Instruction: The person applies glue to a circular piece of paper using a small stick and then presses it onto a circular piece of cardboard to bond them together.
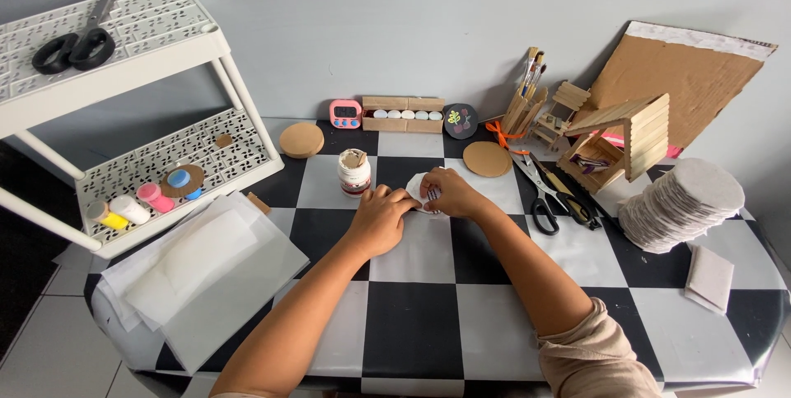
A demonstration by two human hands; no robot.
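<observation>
My left hand point(379, 218) and my right hand point(451, 194) meet over a small white round piece point(417, 190) lying on the black-and-white checkered table point(412, 316). Both hands pinch and press on it, and most of it is hidden under my fingers. A small glue jar point(354, 172) with a torn lid stands just left of my hands. A round wooden disc point(486, 159) lies just behind my right hand.
A white shelf rack point(156, 159) with paint bottles and scissors point(76, 44) stands left. White sheets point(206, 270) lie front left. Scissors point(540, 194), a stick house point(626, 138), a stack of grey discs point(684, 204), cardboard point(688, 77), a brush holder point(526, 105) sit right.
</observation>
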